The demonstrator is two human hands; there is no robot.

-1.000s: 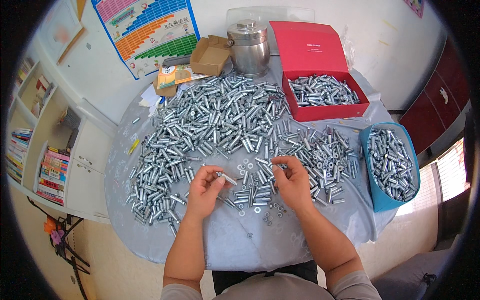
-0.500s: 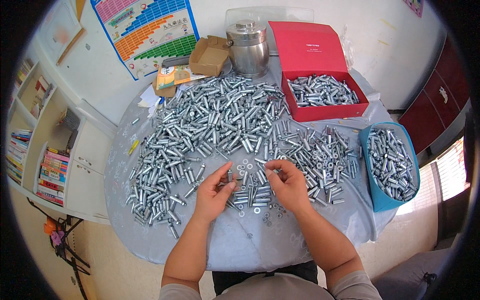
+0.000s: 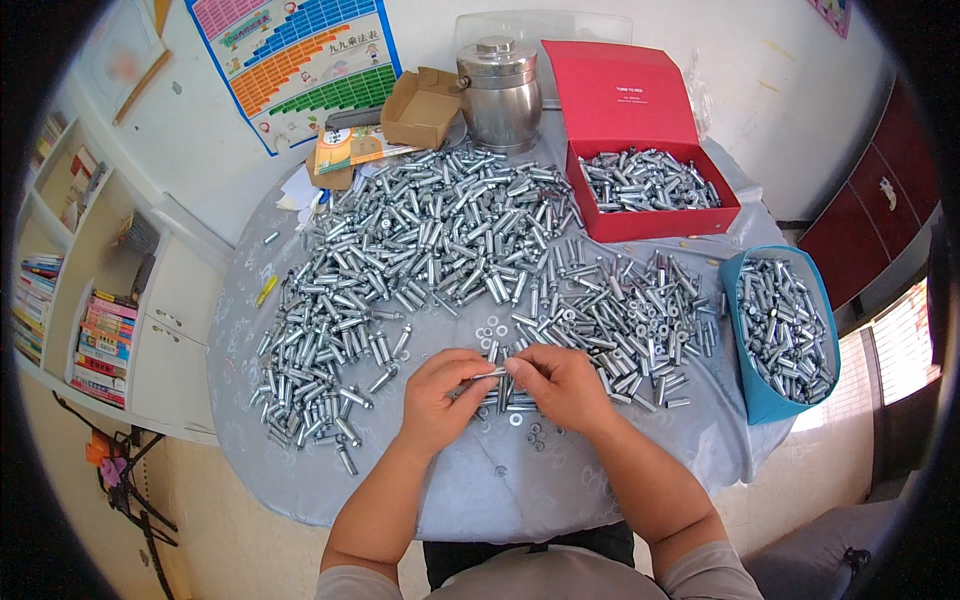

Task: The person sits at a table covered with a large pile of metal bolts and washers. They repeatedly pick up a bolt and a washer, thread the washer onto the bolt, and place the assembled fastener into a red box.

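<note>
Head view; metal bolt (image 3: pixel 496 372); long axis roughly left-right

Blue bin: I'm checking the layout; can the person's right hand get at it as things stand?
Probably yes: the blue bin stands open, with only low metal hardware between, though the right hand is occupied with a sleeve anchor.

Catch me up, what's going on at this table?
A person's left hand and right hand meet over the table, fingertips pinching one small bolt, partly hidden. Beyond them lies a big pile of loose bolts, with a few washers lying near the hands. The open red box at the back right and the blue bin at the right both hold more bolts.
</note>
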